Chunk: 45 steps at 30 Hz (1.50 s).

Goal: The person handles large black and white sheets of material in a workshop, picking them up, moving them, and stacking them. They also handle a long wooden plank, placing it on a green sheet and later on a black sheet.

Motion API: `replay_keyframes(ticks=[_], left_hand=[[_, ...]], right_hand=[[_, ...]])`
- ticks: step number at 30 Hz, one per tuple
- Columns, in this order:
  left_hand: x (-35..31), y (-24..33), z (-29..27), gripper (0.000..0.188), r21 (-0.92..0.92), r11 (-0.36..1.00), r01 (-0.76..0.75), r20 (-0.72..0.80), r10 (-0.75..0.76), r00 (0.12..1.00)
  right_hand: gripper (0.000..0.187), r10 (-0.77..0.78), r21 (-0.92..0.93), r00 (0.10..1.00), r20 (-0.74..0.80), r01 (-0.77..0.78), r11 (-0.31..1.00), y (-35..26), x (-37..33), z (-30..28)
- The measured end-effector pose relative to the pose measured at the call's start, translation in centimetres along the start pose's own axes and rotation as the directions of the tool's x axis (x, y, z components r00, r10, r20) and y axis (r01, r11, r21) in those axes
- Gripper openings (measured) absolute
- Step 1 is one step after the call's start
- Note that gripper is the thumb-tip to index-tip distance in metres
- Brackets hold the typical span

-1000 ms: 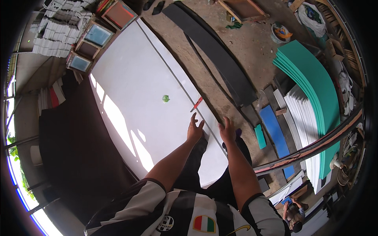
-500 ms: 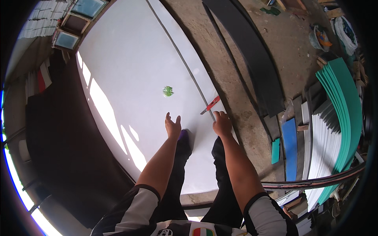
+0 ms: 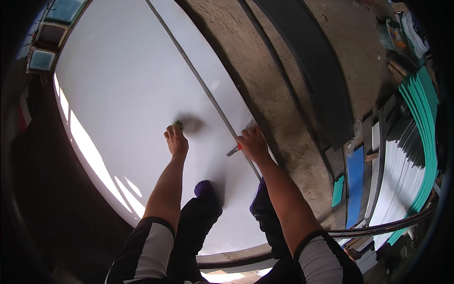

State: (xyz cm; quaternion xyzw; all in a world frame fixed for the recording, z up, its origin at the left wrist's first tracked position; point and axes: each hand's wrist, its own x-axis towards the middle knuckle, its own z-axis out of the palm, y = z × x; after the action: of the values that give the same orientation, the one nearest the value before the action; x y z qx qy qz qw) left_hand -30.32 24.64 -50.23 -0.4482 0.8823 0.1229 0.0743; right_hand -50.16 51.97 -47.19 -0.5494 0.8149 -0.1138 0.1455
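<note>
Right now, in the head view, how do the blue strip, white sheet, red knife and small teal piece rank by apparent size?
Largest to smallest, as they look:
1. White sheet
2. Blue strip
3. Small teal piece
4. Red knife, counting only what shows; the right hand hides part of it.

this place looks like a workshop for sheet material: there is a large white sheet [image 3: 118, 85] with a straight bar [image 3: 196, 78] on it, a cutter [image 3: 232, 151], long black strips [image 3: 326, 80] over a rough bare floor [image 3: 293, 146], and piled green sheets [image 3: 429, 128].
</note>
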Motion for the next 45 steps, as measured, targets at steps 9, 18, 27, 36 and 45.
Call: replay_keyframes(ticks=[9, 18, 27, 36, 45], left_hand=[[-1.3, 18.9, -7.7, 0.016, -0.523, 0.848, -0.088, 0.169, 0.204, 0.964], [-11.1, 42.5, -18.7, 0.045, -0.434, 0.872, -0.228, 0.547, 0.456, 0.702], [-29.5, 59.2, -32.0, 0.045, -0.565, 0.809, 0.16, 0.799, 0.489, 0.351], [-32.7, 72.6, -38.5, 0.041, -0.623, 0.779, -0.07, 0.718, 0.605, 0.344], [-38.8, 90.6, -38.6, 0.041, -0.716, 0.473, -0.513, 0.402, 0.881, 0.251]], right_hand=[[0.024, 0.763, 0.372, 0.646, 0.011, -0.711, 0.597, 2.7, -8.4, -12.2], [0.025, 1.0, 0.811, -0.025, 0.01, -0.585, -0.023, 9.7, -26.1, -29.9], [0.03, 0.911, 0.917, -0.155, 0.383, 0.178, -0.356, 11.2, -36.2, -50.0], [0.04, 0.887, 0.923, -0.341, 0.31, 0.333, -0.194, 15.0, -45.1, -59.9], [0.032, 0.769, 0.914, -0.599, -0.223, -0.402, -0.049, 28.3, -54.8, -65.1]])
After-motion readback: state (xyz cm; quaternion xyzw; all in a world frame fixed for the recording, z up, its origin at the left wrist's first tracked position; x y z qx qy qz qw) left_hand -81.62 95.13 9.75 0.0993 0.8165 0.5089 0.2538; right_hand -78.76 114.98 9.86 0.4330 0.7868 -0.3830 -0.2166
